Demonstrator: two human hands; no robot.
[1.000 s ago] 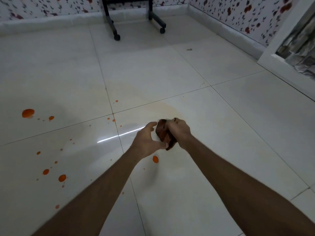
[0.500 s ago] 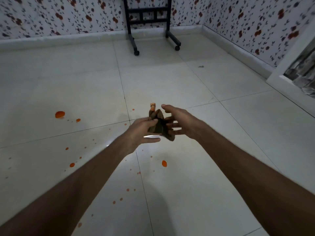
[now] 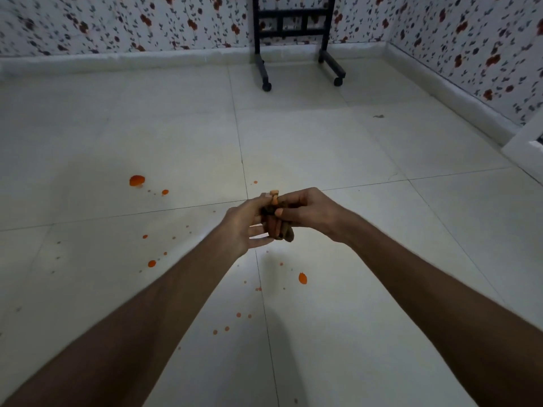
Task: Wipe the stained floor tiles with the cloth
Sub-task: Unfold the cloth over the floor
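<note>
The cloth [image 3: 277, 223], a dark brown wad with orange staining, was held above the floor [image 3: 367, 289] in the middle of the frame, bunched between both hands. The right hand [image 3: 308, 208] was closed over its upper part, thumb pressed against the wad, while the left hand [image 3: 245, 223] met it from the left with fingers half spread beneath and an orange-tipped corner poking up between the two. A second earlier the right hand had the cloth balled tight with the left only touching it; half a second ago both hands had loosened and the fabric had spread a little. Now they had closed in on it again, which looked like refolding to turn up a cleaner face, not wiping.

That meant the wiping itself had paused, and plenty of work remained. Orange spots were scattered over the tiles: a large blob [image 3: 137, 180] in the left middle of the frame with a smaller drop [image 3: 165, 192] beside it, another drop [image 3: 302, 278] just below the hands, one [image 3: 152, 263] at lower left, and fine specks along the grout line toward the bottom. A faint yellowish haze on the tile under the hands suggested one patch had been smeared rather than lifted.

At the top of the frame stood a black wheeled stand [image 3: 291, 39] against the flowered wall [image 3: 117, 22].
</note>
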